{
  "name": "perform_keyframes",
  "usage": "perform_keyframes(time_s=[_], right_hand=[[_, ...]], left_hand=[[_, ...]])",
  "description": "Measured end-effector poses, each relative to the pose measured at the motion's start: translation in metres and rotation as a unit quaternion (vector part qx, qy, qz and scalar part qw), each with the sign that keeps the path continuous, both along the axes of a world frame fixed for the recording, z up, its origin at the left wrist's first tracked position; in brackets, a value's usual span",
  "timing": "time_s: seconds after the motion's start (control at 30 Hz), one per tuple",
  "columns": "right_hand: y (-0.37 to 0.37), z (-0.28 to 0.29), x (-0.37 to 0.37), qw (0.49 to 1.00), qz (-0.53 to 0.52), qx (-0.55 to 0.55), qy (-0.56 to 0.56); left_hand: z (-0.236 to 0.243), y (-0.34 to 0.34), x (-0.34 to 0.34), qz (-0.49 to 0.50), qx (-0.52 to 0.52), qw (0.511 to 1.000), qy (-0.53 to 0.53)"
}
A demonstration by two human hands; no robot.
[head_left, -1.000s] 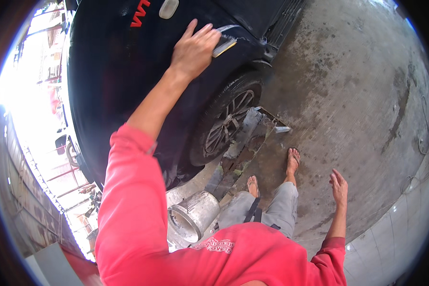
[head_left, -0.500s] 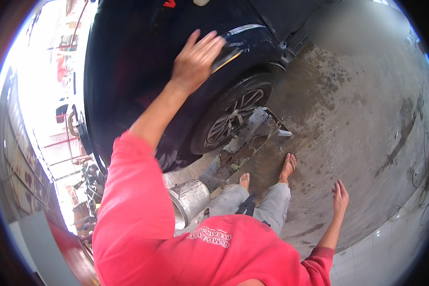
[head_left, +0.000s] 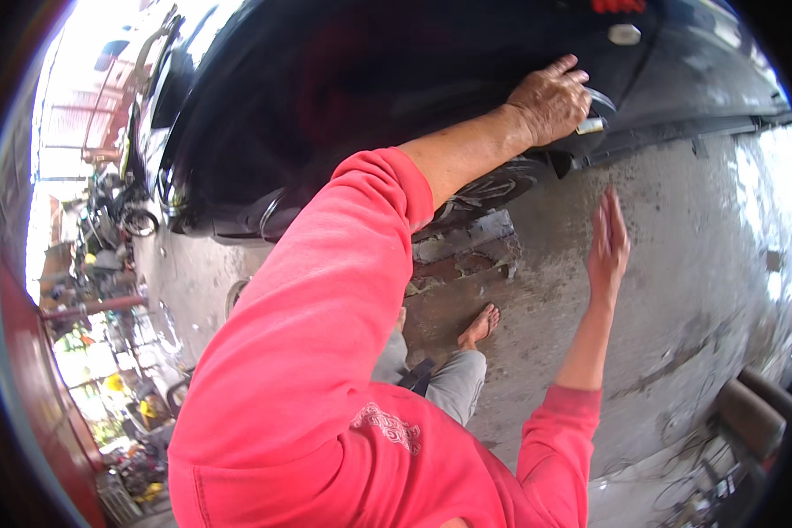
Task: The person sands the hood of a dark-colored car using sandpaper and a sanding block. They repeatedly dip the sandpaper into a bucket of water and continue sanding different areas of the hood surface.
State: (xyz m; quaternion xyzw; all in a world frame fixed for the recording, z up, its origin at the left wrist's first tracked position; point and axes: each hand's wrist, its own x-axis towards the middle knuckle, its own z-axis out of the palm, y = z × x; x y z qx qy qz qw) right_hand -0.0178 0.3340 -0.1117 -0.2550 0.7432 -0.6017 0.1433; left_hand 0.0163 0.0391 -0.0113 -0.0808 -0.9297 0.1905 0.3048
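My outstretched left hand [head_left: 550, 104] grips a pale-edged block [head_left: 591, 126] against a dark car [head_left: 370, 79], forearm [head_left: 475, 145] partly hiding the wheel [head_left: 502, 187]; my empty right hand [head_left: 609, 245] hangs, fingers straight, above concrete floor [head_left: 686, 255].

floor [head_left: 669, 299]: grey concrete, dark-stained | on it: car wheel [head_left: 499, 187]; flat ragged pieces [head_left: 466, 251] beside wheel; person's foot [head_left: 479, 328]
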Motion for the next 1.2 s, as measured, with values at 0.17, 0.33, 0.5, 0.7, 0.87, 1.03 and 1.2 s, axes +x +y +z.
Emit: perform_keyframes(time_s=[0.17, 0.33, 0.5, 0.7, 0.87, 1.03, 1.2], right_hand=[[-0.165, 0.102, 0.022, 0.995, 0.025, -0.072, 0.068], [-0.210, 0.084, 0.052, 0.958, 0.024, 0.116, 0.260], [-0.213, 0.093, 0.060, 0.943, 0.012, 0.180, 0.280], [-0.184, 0.041, 0.217, 0.940, 0.091, 0.238, 0.229], [-0.083, -0.038, 0.297, 0.907, 0.312, 0.265, 0.105], [0.078, -0.107, 0.282, 0.870, 0.223, 0.439, 0.017], [0.238, -0.146, 0.267, 0.846, 0.122, 0.504, -0.124]], left_hand=[[0.020, -0.046, 0.169, 0.041, 0.047, 0.997, -0.045], [0.033, -0.088, 0.427, 0.144, 0.109, 0.975, -0.128], [0.018, -0.091, 0.564, 0.198, 0.239, 0.944, -0.112], [-0.004, -0.088, 0.543, 0.164, 0.443, 0.877, 0.088], [-0.021, -0.089, 0.515, 0.201, 0.319, 0.912, 0.159], [-0.035, -0.087, 0.499, 0.266, 0.185, 0.919, 0.227], [-0.034, -0.080, 0.440, 0.294, 0.138, 0.898, 0.297]])
